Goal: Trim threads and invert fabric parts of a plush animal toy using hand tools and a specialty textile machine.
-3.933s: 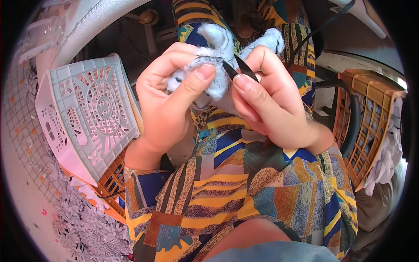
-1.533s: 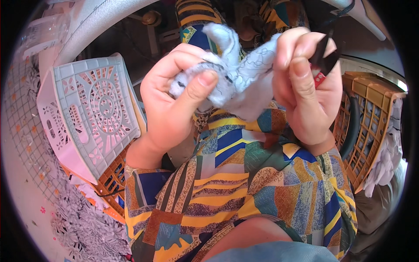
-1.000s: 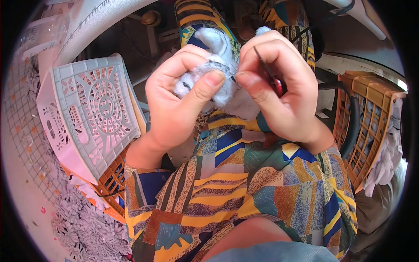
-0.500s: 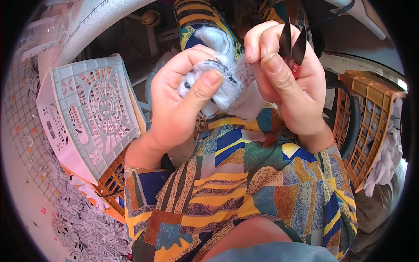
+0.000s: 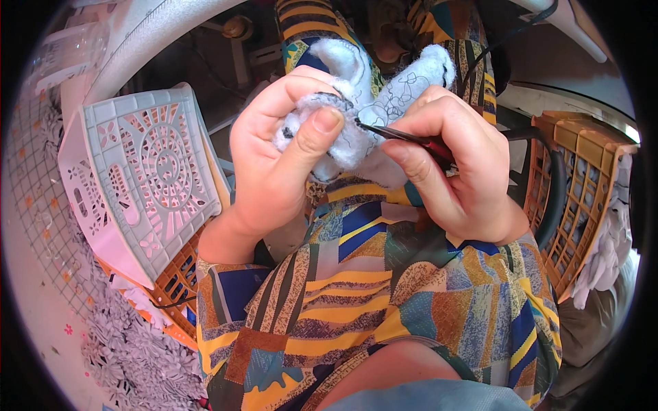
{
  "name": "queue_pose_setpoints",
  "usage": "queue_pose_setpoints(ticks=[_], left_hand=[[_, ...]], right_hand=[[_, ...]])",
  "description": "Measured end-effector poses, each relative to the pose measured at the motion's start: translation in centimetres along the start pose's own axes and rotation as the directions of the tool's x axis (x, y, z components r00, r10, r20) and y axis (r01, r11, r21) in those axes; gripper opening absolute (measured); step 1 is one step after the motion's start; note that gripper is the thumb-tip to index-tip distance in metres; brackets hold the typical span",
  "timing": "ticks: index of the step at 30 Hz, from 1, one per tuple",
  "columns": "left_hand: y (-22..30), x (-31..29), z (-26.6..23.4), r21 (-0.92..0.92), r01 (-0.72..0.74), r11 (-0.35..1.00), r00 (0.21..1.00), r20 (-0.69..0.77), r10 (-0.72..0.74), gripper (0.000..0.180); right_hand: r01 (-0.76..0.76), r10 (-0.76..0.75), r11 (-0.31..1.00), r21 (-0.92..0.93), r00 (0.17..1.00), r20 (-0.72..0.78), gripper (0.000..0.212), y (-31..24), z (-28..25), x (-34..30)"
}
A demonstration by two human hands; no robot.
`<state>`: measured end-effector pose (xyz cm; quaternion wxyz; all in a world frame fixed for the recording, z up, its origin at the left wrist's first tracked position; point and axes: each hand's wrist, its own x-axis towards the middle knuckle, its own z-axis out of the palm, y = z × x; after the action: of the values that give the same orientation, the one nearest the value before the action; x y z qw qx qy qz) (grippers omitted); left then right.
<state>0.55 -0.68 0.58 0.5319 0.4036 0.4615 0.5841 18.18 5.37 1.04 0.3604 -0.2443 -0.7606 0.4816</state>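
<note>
1. Left hand (image 5: 271, 154) tightly pinches the fluffy cloth (image 5: 348, 145) above the lap (image 5: 356, 267).
2. Right hand (image 5: 459, 157) is closed around scissors (image 5: 399, 135), tips at the cloth.
3. Right-side orange basket (image 5: 582, 133) holds pale fabric pieces (image 5: 610, 240).

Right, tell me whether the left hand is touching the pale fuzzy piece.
Touching. The head view shows it: the left hand grips the pale fuzzy piece, its thumb lying directly across the fluff.

The right hand (image 5: 462, 164) partly hides the snips (image 5: 397, 134); the left hand (image 5: 271, 147) covers some of the fluffy piece (image 5: 351, 147). Contact at the tips (image 5: 363, 126) is indistinct.
</note>
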Motion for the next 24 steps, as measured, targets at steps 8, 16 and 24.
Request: queue_pose_setpoints(ticks=[8,16,24], left_hand=[[0.07,-0.04,0.02,0.064,-0.038,0.997,0.999,-0.003,0.038,0.011],[-0.09,-0.01,-0.14,0.076,-0.062,0.995,0.998,0.011,0.061,0.011],[-0.03,0.06,-0.16,0.085,-0.087,0.993,0.996,0.014,0.086,0.010]], right_hand=[[0.003,-0.003,1.000,-0.015,1.000,0.007,0.009,0.33,0.08,0.09],[0.010,-0.009,0.999,-0.052,1.000,0.022,0.009,0.25,-0.17,0.34],[-0.004,0.003,0.997,-0.073,1.000,-0.017,0.008,0.12,0.08,0.50]])
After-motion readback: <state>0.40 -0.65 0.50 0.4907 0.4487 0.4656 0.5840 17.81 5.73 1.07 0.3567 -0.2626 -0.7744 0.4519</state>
